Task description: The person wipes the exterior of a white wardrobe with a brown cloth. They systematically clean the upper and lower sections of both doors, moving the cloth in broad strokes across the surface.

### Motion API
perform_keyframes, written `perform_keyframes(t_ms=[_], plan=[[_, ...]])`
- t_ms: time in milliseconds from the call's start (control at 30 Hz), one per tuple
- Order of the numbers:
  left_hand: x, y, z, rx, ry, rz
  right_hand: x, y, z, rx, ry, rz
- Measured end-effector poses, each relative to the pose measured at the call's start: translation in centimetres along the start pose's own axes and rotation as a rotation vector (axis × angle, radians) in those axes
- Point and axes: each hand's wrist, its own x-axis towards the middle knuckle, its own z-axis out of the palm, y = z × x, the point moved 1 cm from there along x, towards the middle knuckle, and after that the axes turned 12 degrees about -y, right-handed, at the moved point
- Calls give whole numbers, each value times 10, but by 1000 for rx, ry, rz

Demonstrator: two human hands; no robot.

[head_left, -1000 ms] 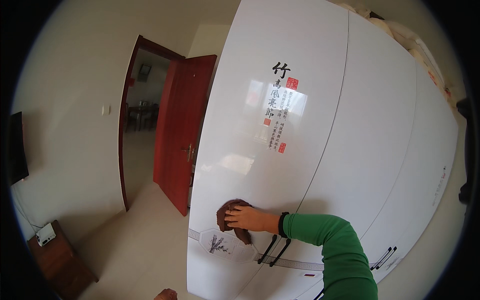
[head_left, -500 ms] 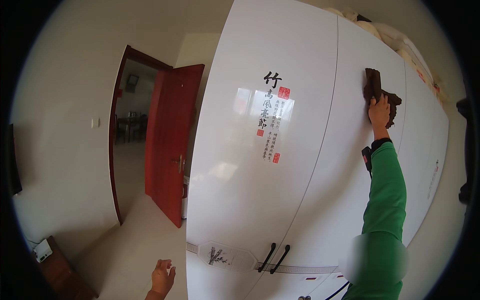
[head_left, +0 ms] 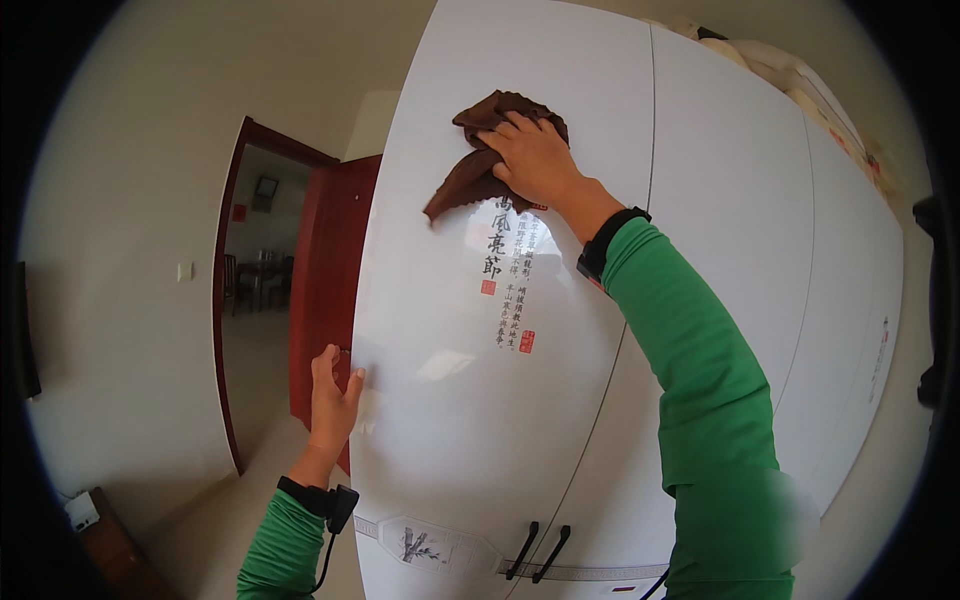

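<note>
I'm seeing the right hand (head_left: 535, 160) at 12 o'clock, fingers bending over a brown cloth (head_left: 468, 182) and holding it against the white wardrobe (head_left: 460, 440). Cloth is bunching under the palm, one corner trailing toward 8 o'clock; probably folded so the hand is getting a thicker pad. It's covering the top of some black lettering (head_left: 497, 245). The left hand (head_left: 333, 395), at 8 o'clock, is holding nothing, fingers loosely curling, perhaps for balance; thumb is lining up with the wardrobe's left edge, but I can't tell if it's touching. Beyond that edge, a red door (head_left: 315, 320) is standing at 9. Smooth panel is stretching below the cloth, with black handles (head_left: 552, 555) jutting near 6.
</note>
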Motion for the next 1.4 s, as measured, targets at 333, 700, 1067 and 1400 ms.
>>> perform_keyframes(t_ms=[333,700,1067,1400], plan=[[12,-6,19,100,-184,-192,-60,173,-33,-80,67,818],[12,-15,21,67,-122,-115,50,-26,10,-24,-49,52],[13,-52,41,-225,-175,41,-154,212,-20,-88,25,1312],[7,-53,48,-133,-25,68,67,82,-4,-202,222,696]])
